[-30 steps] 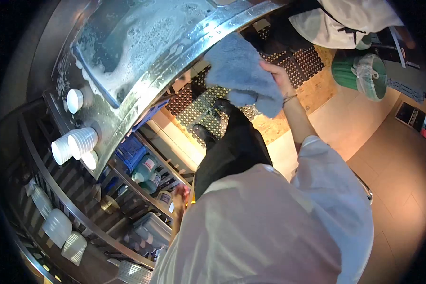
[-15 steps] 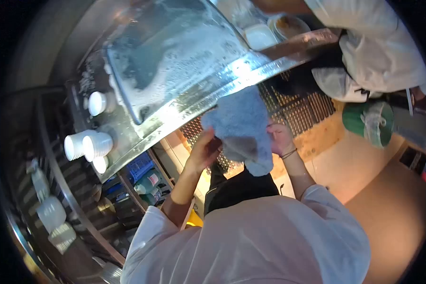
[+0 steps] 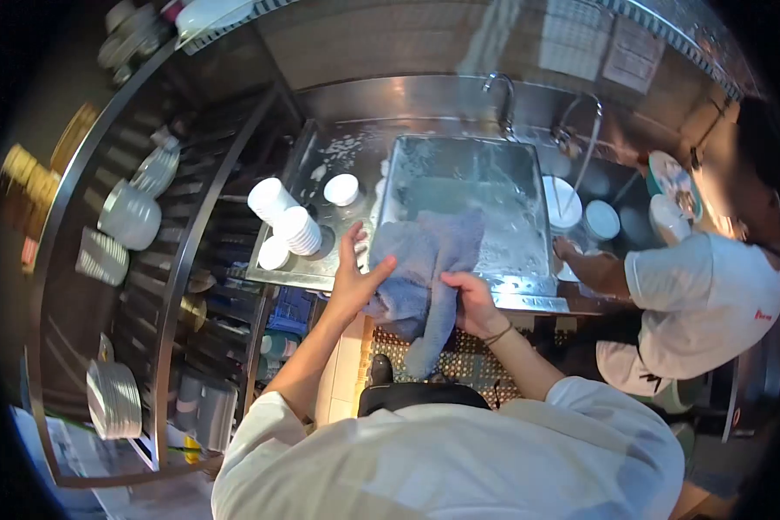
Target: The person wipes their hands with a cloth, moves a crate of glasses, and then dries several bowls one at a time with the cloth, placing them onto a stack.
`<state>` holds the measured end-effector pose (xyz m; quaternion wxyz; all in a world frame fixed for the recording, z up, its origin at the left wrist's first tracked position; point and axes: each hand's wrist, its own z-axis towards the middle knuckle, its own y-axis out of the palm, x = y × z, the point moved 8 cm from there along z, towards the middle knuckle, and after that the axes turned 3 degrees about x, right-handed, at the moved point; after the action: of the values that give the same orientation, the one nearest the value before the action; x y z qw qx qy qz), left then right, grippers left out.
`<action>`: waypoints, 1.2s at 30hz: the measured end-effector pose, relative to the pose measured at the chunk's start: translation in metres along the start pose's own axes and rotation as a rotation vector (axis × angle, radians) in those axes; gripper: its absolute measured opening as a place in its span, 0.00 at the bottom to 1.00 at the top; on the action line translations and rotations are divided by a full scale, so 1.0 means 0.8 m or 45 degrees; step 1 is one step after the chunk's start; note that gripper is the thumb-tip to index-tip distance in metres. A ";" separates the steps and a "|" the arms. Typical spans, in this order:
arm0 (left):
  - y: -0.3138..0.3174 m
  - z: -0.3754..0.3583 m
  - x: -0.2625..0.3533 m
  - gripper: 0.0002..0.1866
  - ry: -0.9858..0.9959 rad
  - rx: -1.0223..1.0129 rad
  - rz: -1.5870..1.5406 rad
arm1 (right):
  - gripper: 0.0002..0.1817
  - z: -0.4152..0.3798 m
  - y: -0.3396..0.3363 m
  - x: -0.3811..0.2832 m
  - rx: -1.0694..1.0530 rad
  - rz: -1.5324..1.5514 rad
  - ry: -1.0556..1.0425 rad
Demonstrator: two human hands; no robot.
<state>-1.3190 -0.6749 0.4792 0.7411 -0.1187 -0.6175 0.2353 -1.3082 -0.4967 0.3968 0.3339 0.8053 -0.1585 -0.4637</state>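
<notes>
A blue-grey cloth [image 3: 416, 269] is bunched between my hands in front of the sink's near edge, one end hanging down. My left hand [image 3: 354, 286] has its thumb over the cloth's left side and its index finger stretched up; the other fingers are partly hidden. On the other side, my right hand [image 3: 475, 305] pinches the cloth between thumb and fingers. Behind the cloth lies the steel sink basin [image 3: 464, 143], holding soapy water.
Stacked white cups [image 3: 296, 230] and a white bowl [image 3: 341, 190] stand on the left drainboard. A metal rack [image 3: 186, 260] with dishes is at left. At right, a co-worker [image 3: 702, 295] reaches toward dishes beside a running-hose tap [image 3: 594, 130].
My view has tilted up and turned, bringing the whole sink and the co-worker into sight. The cloth has been bunched and folded, and my left index finger has stretched out.
</notes>
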 end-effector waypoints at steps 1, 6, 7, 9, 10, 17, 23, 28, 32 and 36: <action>0.007 -0.014 -0.031 0.42 -0.475 -0.178 -0.657 | 0.17 0.008 0.014 0.008 -0.144 0.179 0.124; 0.001 -0.029 -0.060 0.35 -0.692 -0.474 -1.137 | 0.18 0.028 0.074 -0.019 -0.519 0.197 0.219; -0.010 -0.013 -0.054 0.26 -0.622 -0.492 -1.073 | 0.18 0.034 0.086 -0.020 -0.515 0.190 0.223; -0.043 0.019 -0.056 0.23 -0.493 -0.422 -0.973 | 0.15 0.058 0.077 -0.045 -0.059 -0.565 -0.231; -0.063 0.036 -0.055 0.20 -0.359 -0.355 -0.862 | 0.15 0.066 0.083 -0.047 -0.044 -0.567 -0.243; -0.103 0.067 -0.094 0.22 -0.342 -0.539 -0.952 | 0.16 0.075 0.147 -0.048 -0.079 -0.350 -0.579; -0.124 0.105 -0.100 0.20 -0.397 -0.626 -1.070 | 0.22 0.110 0.157 -0.008 0.048 -0.299 -0.554; -0.176 0.144 -0.126 0.19 0.246 -0.425 -0.921 | 0.20 0.090 0.192 -0.021 0.122 -0.694 -0.957; -0.221 0.162 -0.021 0.15 0.704 -0.089 -0.617 | 0.20 0.073 0.268 -0.060 0.038 -1.049 -1.472; -0.223 0.207 0.007 0.14 0.851 -0.214 -0.253 | 0.20 0.124 0.268 -0.118 -0.184 -0.976 -1.459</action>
<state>-1.4430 -0.8449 0.6021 0.9090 -0.1891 -0.3667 0.0588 -1.4297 -0.6380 0.5697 0.0631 0.4082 0.0171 -0.9105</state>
